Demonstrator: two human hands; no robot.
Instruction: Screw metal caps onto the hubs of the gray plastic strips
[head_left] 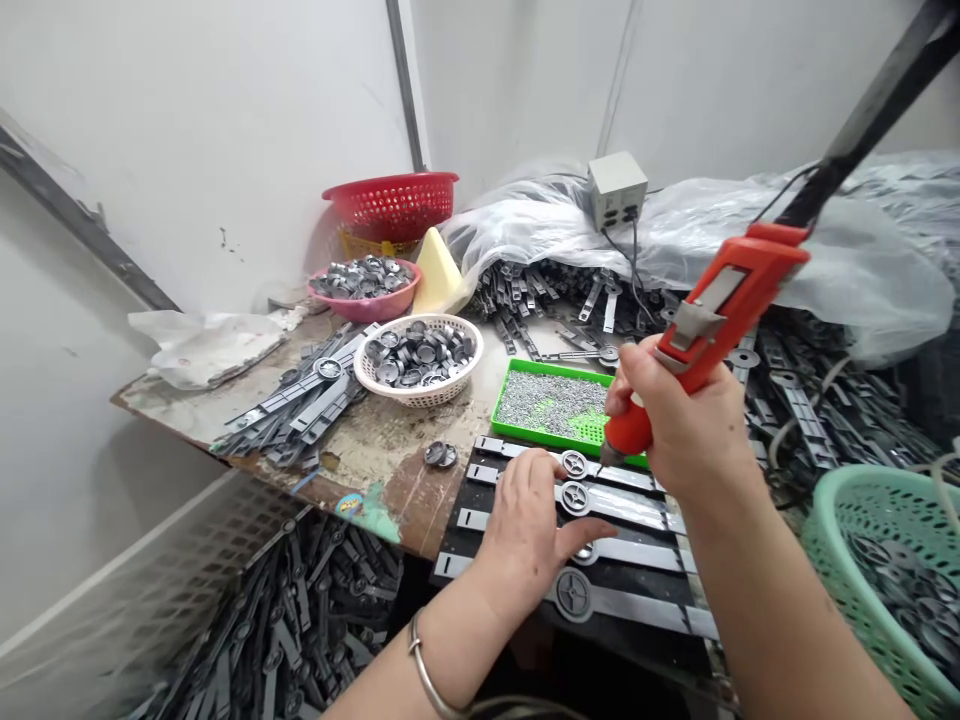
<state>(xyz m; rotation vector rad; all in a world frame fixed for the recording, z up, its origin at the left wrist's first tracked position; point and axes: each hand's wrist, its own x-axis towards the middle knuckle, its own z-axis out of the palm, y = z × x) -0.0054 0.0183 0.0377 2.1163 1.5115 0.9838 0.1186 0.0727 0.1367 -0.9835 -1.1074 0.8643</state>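
My right hand (679,425) is wrapped round an orange electric screwdriver (701,325), its tip pointing down just above the uppermost grey strips. My left hand (529,525) lies flat, fingers stretched out, on several grey plastic strips (622,500) with round wheel-shaped discs, laid side by side on a black jig (480,520). A metal bangle sits on the left wrist. Behind the strips a green tray (555,402) holds small silver screws.
A white basket (418,358) and a pink bowl (364,285) hold round grey discs; a red basket (391,203) stands behind. Grey strips are piled at left (300,400), under the bench and at right (795,400). A green basket (885,570) sits at right.
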